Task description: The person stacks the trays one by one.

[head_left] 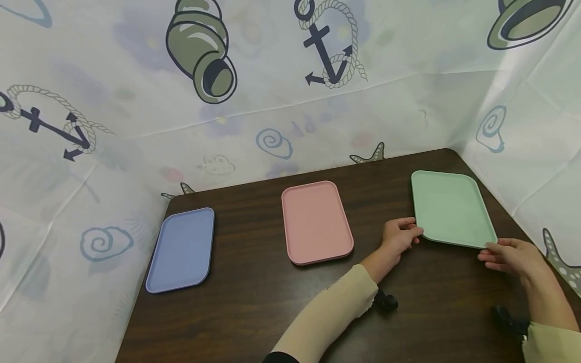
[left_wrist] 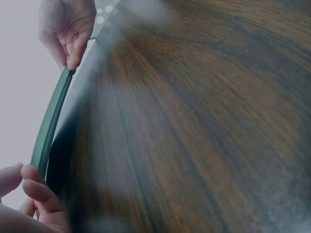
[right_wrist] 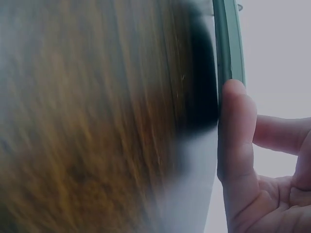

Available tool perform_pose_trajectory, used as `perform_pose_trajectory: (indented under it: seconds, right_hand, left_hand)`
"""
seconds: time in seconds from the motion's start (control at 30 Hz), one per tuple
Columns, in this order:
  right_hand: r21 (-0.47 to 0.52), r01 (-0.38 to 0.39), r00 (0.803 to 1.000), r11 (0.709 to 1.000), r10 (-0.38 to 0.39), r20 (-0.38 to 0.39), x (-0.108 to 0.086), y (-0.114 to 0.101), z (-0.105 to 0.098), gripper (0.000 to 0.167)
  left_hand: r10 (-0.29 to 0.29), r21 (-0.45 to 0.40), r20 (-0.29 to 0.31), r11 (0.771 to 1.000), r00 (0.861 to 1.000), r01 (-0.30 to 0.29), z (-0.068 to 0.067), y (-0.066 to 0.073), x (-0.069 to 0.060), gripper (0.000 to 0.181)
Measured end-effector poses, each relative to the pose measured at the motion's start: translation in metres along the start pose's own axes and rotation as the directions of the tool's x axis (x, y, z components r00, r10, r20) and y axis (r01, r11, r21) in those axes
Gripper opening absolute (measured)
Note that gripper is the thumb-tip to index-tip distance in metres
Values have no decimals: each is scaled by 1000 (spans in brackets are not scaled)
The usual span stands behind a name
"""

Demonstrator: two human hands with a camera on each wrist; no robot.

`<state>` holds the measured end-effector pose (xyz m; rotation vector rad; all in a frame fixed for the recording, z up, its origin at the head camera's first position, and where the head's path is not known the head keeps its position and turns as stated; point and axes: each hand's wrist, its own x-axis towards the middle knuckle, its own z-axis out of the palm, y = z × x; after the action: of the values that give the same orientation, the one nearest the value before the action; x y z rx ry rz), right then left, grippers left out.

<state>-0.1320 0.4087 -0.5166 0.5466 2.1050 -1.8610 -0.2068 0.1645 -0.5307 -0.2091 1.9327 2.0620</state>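
A pale green square tray with rounded corners is at the right end of the table. At its near left corner my left hand pinches the rim between thumb and fingers. My right hand holds the near right corner, thumb on top and fingers below. Seen edge-on in the left wrist view, the green tray has a gap and dark shadow beneath it, so this side is off the table. In the right wrist view a finger of my right hand lies along the tray's underside.
A pink rectangular tray lies flat at the middle of the dark wooden table. Farther left lies a blue tray, close to the table's left edge. A printed white curtain hangs behind and along both sides.
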Motion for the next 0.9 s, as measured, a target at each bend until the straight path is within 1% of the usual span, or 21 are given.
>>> perform_pose_trajectory:
  seconds: [0.07,0.17,0.2,0.3,0.4,0.47,0.57,0.63,0.67,0.7,0.83,0.9]
  right_hand:
    - [-1,0,1000,1000,0,-4,-3,0,2,48]
    - [-18,2,1000,1000,-3,-14,-6,0,5,48]
    - [-25,6,1000,1000,-6,-22,-7,-1,6,52]
    - [-43,33,999,999,-35,-42,-9,-1,8,61]
    - [-65,78,995,995,-82,-57,-10,0,8,67]
    - [-50,114,991,992,-117,-64,-10,1,5,67]
    - [72,157,986,985,-153,-61,-15,-2,3,48]
    - [163,178,984,970,-173,-50,-18,-5,1,33]
    - [189,194,981,963,-190,-38,-18,-6,0,24]
    - [226,200,980,953,-198,-32,-21,-8,0,21]
    - [263,254,967,931,-247,-59,-28,-19,2,21]
    - [271,272,962,923,-258,-85,-35,-29,8,25]
  left_hand:
    - [12,3,-15,1000,1000,-11,-1,1,-1,23]
    - [29,7,-21,1000,999,-29,-3,3,-1,23]
    - [36,9,-20,999,999,-36,-4,3,-2,23]
    - [58,10,-10,998,998,-58,-6,4,-2,23]
    - [75,15,6,997,997,-75,-8,5,-2,23]
    - [84,21,20,996,996,-85,-9,6,-2,23]
    - [99,18,45,995,994,-100,-12,10,-3,24]
    - [113,7,64,993,992,-114,-14,15,-5,24]
    - [119,2,73,993,990,-120,-16,18,-6,24]
    - [128,-4,82,992,988,-128,-17,22,-7,23]
    - [169,-38,114,985,979,-166,-22,35,-11,23]
    - [190,-63,124,981,974,-183,-26,41,-12,23]
